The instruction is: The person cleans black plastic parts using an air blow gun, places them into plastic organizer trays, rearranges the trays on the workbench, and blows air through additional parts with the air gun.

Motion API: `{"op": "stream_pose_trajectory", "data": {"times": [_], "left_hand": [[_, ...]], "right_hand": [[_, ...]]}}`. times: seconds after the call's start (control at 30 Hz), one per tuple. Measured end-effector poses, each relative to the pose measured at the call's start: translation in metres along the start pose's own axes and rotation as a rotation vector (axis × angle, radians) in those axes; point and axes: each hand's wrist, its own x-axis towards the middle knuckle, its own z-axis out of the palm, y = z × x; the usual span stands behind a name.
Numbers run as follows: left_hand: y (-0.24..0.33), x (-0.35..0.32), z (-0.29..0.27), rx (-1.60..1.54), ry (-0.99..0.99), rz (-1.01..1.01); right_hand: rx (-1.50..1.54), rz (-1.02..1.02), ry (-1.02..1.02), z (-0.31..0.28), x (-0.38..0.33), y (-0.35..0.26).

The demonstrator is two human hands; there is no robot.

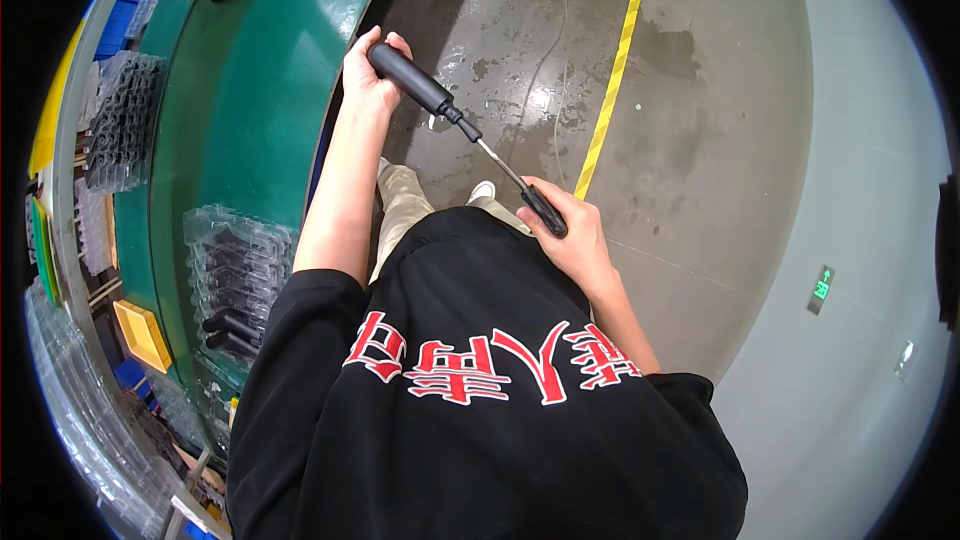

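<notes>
Black shirt (480, 470) nearest, your left grip (368, 78) curled round the black cylinder (412, 78) and right grip (582, 242) closed on the black tool handle (543, 211), both mid-air right of the green counter (250, 90), so an off-axis push could slip the metal shaft (501, 162) loose.

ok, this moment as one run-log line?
left grip: black cylindrical part | right grip: black-handled tool | contact: metal shaft at part's narrow end | left side: green table, clear plastic trays
</notes>
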Motion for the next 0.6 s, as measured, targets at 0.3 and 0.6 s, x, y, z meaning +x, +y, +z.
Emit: {"op": "stream_pose_trajectory", "data": {"times": [0.3, 0.6], "left_hand": [[-0.001, -0.002, 0.005, 0.087, 0.060, 0.072], [-0.023, -0.007, 0.003, 0.364, 0.054, 0.188]], "right_hand": [[-0.021, -0.003, -0.008, -0.001, -0.001, 0.004], [-0.078, 0.119, -0.095, -0.009, 0.004, -0.014]]}}
